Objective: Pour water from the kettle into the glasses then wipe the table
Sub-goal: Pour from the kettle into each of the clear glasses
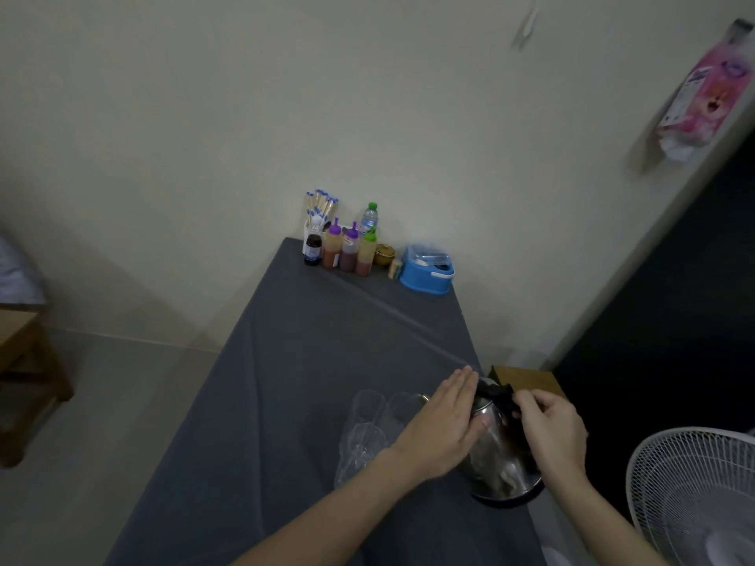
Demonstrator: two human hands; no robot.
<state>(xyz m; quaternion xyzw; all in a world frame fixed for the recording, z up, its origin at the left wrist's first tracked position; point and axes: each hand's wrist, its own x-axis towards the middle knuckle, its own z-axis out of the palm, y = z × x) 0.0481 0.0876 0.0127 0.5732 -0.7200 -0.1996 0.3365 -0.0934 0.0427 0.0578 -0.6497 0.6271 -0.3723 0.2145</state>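
Note:
A steel kettle (496,455) with a black lid and handle stands near the right edge of the grey-clothed table (286,381). My left hand (443,422) lies flat against the kettle's left side and lid, fingers straight. My right hand (549,428) grips the black handle at the kettle's top right. Clear glasses stand just left of the kettle: two at the back (365,406) (402,408) and a nearer glass (359,451), partly hidden by my left forearm.
At the table's far end stand sauce bottles (347,251), a chopstick holder (318,214), a water bottle (369,218) and a blue container (427,269). A white fan (694,496) is close at the right. A wooden stool (527,379) sits behind the kettle.

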